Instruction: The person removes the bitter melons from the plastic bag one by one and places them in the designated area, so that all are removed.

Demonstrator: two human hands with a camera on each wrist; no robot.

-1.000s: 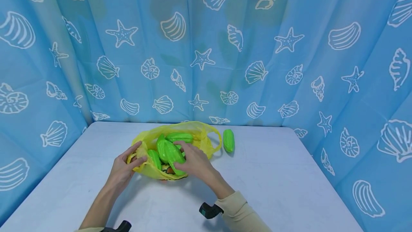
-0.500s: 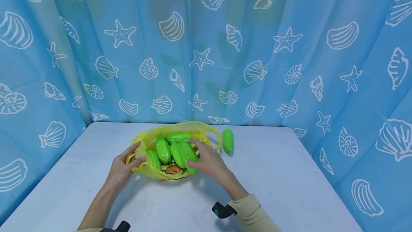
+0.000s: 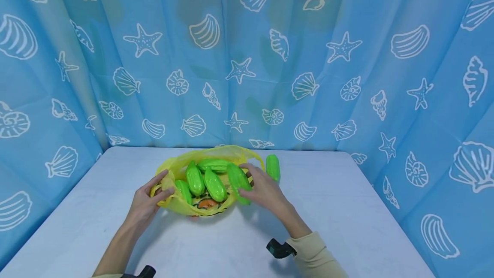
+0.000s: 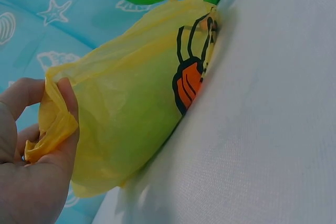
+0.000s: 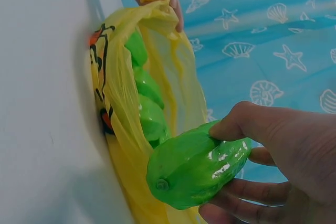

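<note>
A yellow plastic bag (image 3: 181, 204) lies on the table with its mouth spread toward me, and an orange and black print shows on it. Several glossy green, ribbed toy cucumbers (image 3: 215, 184) rest inside. My left hand (image 3: 146, 198) grips the bag's gathered left edge (image 4: 52, 124) between thumb and fingers. At the right side of the mouth, my right hand (image 3: 265, 187) holds one toy cucumber (image 5: 194, 169), thumb on top and fingers below. This cucumber overlaps the bag's right rim in the head view.
Another green toy cucumber (image 3: 272, 166) lies on the white table (image 3: 328, 209), just right of the bag and behind my right hand. A blue curtain (image 3: 262, 93) with white shell and starfish drawings hangs behind the table and along both sides.
My right hand has moved right with the toy cucumber, from the middle of the bag to its right rim, uncovering the cucumbers left inside. The left hand stays on the bag.
</note>
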